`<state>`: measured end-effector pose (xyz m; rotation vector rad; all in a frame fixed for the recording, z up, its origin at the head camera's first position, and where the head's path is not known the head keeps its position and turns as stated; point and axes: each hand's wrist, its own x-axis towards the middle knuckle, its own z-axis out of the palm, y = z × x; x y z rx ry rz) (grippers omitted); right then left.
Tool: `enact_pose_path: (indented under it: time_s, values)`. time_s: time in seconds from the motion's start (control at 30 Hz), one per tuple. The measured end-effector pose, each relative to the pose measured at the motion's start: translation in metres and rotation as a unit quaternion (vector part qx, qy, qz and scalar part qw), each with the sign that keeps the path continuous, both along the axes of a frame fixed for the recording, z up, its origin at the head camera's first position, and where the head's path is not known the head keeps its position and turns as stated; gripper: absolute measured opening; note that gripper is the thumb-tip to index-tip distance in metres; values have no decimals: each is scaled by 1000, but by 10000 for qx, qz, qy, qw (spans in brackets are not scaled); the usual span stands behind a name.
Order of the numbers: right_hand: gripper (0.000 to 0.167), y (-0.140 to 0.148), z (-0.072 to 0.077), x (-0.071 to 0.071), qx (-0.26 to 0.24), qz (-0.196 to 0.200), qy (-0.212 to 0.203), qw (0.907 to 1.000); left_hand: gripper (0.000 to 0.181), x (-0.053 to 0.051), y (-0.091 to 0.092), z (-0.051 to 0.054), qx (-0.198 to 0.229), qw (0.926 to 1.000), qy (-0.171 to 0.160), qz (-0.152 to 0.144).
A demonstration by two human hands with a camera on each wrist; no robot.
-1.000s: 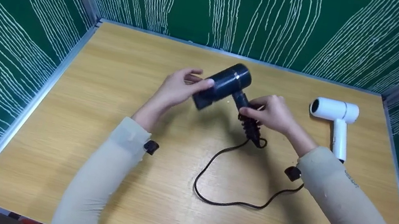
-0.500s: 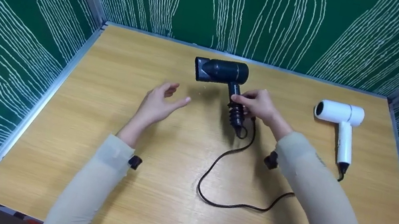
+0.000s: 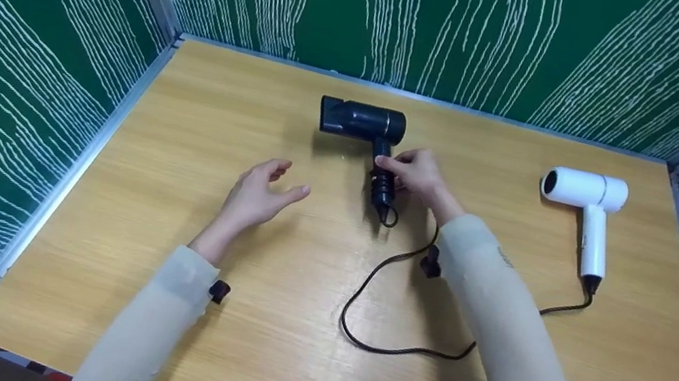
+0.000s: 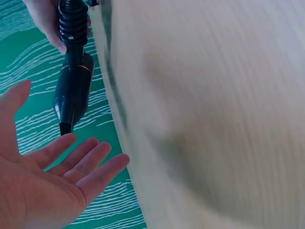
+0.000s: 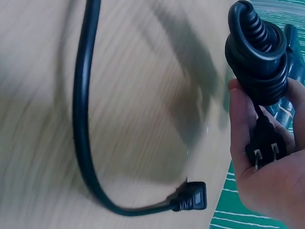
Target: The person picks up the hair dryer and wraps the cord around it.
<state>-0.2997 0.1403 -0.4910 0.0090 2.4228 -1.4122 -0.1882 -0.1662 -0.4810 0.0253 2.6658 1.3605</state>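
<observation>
Looping across the desk (image 3: 268, 372) is a black cord (image 3: 373, 350); beyond, the left grip (image 3: 252, 198) is spread and the right grip (image 3: 414, 174) pinches a black hair dryer (image 3: 361, 121) by its handle above the desk; a white hair dryer (image 3: 588, 190) lies to the right.

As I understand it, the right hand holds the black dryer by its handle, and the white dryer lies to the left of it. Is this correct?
Not entirely: the head view shows the white dryer to the right of the black dryer. The right hand does hold the latter by its handle.
</observation>
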Motion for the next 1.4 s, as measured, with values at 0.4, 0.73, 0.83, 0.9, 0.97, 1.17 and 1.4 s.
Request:
enact_pose_path:
  time_s: [0.4, 0.73, 0.83, 0.9, 0.97, 1.17, 1.4]
  values:
    - [41, -23, -15, -4, 431, -287, -50, 9986, 77, -1, -3, -12, -213, 9998, 40, -32]
    - [40, -48, -20, -9, 682, -278, 114, 9972, 79, 0, 0, -10, -622, 9978, 135, -174]
    - [40, -51, -21, -9, 490, -279, -28, 9984, 78, 0, 1, -9, -776, 9967, 106, -227]
    - [41, -51, -21, -9, 334, -225, -168, 9990, 78, 0, 1, -8, -905, 9954, 92, -296]
    - [42, -50, -20, -8, 215, -97, -254, 9994, 78, 1, 1, -6, -1039, 9938, 132, -382]
    - [40, -42, -14, -7, 494, 605, -234, 9967, 76, 1, -1, -2, -1511, 9866, 318, -535]
    - [41, -32, -6, -8, 753, 1042, 460, 9906, 73, 3, -4, -1, -1813, 9803, 384, -679]
